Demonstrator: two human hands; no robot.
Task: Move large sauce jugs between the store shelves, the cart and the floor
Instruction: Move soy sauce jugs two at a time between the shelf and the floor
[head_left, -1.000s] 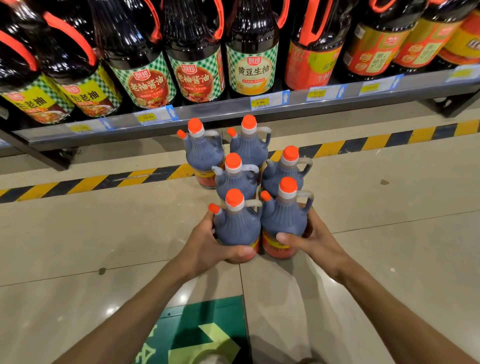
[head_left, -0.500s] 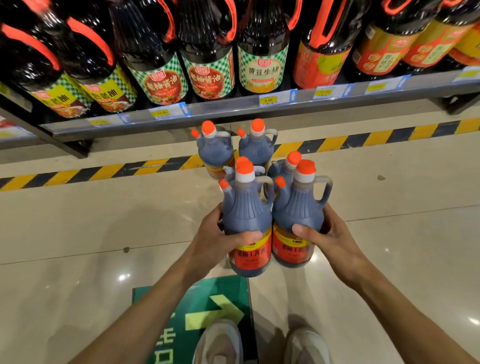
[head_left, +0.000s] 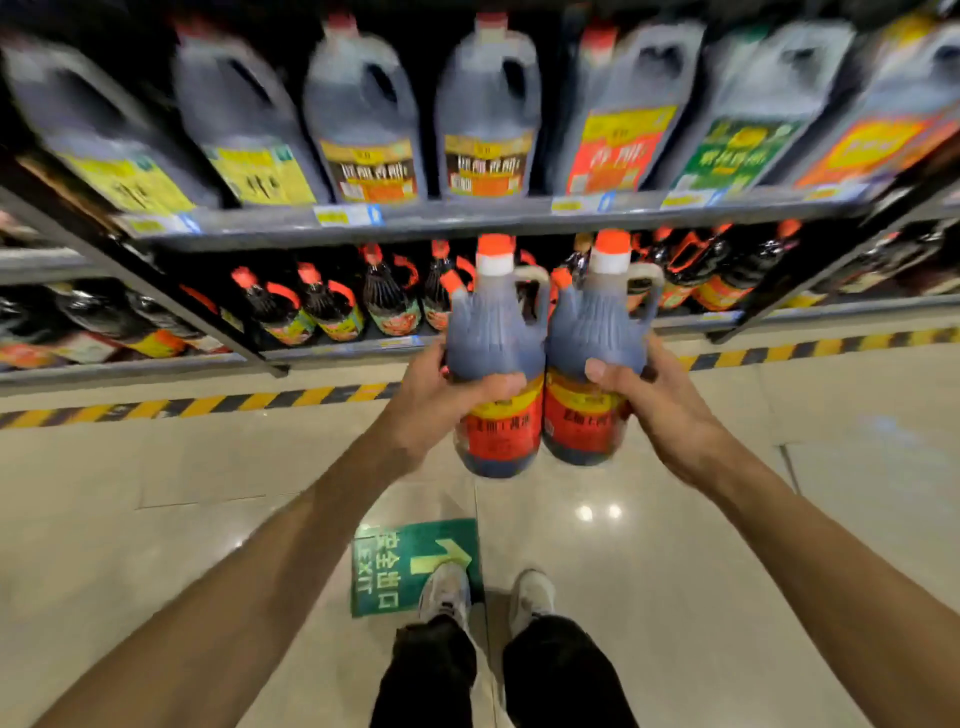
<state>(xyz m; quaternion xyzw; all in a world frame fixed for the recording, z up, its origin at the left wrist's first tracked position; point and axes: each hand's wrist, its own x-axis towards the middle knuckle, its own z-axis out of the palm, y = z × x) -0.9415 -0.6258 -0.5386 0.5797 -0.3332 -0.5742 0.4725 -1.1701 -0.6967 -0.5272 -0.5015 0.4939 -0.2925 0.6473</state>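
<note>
Sauce jugs, two, held upright side by side, touching, clear of floor: our left hand (head_left: 436, 395) wraps left jug (head_left: 493, 364), our right hand (head_left: 660, 400) wraps right jug (head_left: 597, 358). Orange caps, red-yellow labels, writing blurred. Below, green floor sign (head_left: 395, 566) reads "EXIT" by our shoes (head_left: 447, 592). Beyond, shelf (head_left: 467, 218) with big jugs, labels unreadable.

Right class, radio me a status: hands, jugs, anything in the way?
Left hand grips left jug. Right hand grips right jug. Both jugs upright, side by side, off the floor. Stocked shelf ahead.
</note>
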